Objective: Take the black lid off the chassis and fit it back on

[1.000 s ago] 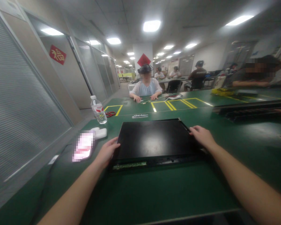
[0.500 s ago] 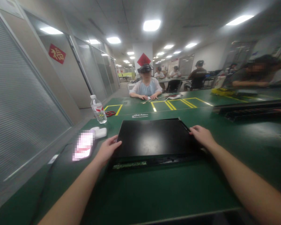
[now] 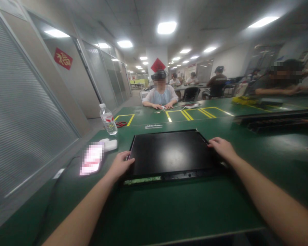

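A glossy black display panel (image 3: pixel 164 153) lies over a black frame (image 3: pixel 182 175) on the green table in front of me. The frame's rim shows along the top, left and bottom of the panel. A green circuit-board strip (image 3: pixel 143 180) is visible at the frame's lower left. My left hand (image 3: pixel 121 164) is closed on the panel's left edge, its thumb on top. At the upper right corner, my right hand (image 3: pixel 222 148) pinches the frame's right rim. Its lower fingers are partly hidden.
Left of the frame are a phone (image 3: pixel 92 159), a white case (image 3: pixel 110 145) and a water bottle (image 3: pixel 108 119). Red-handled scissors (image 3: pixel 121 124) lie behind the bottle. A person (image 3: pixel 160 92) sits opposite. Long black parts (image 3: pixel 277 119) lie at the right.
The panel has shifted right and toward me and sits lower over the frame, baring the frame's left and top rim. My left hand moved slightly right with it; my right hand stayed put.
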Demonstrator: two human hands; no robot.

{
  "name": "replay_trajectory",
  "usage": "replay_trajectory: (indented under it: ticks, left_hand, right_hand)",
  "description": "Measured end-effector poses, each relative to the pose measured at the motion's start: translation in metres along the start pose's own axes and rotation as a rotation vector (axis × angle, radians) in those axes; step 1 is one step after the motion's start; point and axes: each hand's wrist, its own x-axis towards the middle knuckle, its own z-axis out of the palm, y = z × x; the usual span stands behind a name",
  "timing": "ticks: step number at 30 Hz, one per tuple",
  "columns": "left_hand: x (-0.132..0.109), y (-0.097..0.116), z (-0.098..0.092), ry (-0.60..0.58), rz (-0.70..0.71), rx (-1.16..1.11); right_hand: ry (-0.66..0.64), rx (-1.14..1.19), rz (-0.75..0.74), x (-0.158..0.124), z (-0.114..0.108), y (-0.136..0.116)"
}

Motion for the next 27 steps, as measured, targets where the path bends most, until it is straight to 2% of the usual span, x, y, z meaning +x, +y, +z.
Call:
replay_trajectory:
  ticks: [16,27]
  left_hand:
    - [0.0041,-0.0028,0.0037,-0.027,0.049,0.129]
    - [0.0067,-0.0099,0.0072,-0.033,0.008,0.174]
  right_hand:
    - [0.008,-0.003,-0.027,-0.001,0.0001,-0.0011]
    - [-0.001,-0.011,0.002,0.0011,0.0003,0.0011]
